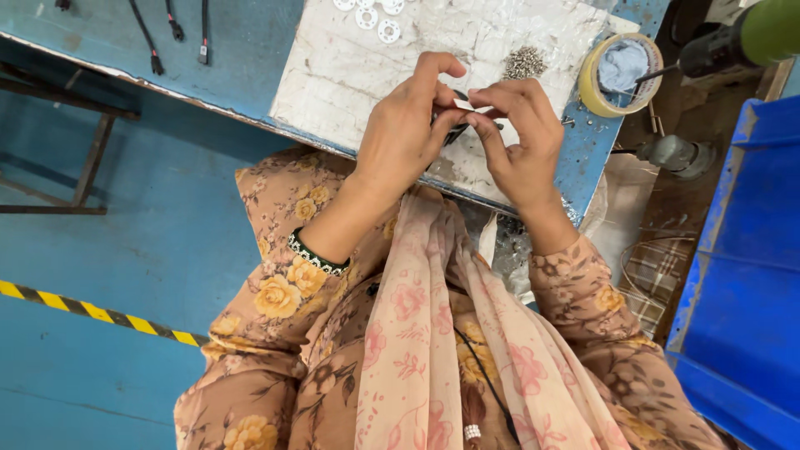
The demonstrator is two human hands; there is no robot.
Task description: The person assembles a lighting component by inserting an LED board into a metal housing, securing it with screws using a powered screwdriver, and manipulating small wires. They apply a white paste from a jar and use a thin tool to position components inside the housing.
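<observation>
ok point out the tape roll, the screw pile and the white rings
tape roll (593, 90), head view, on its yellow outer wall
screw pile (525, 62), head view, middle of the heap
white rings (387, 32), head view, on the rim of one ring

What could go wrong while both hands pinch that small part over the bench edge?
The small white part sits only between fingertips of the left hand and right hand, near the bench edge; a slip might drop it into the lap. A sleeve could also scatter the screw pile.
</observation>
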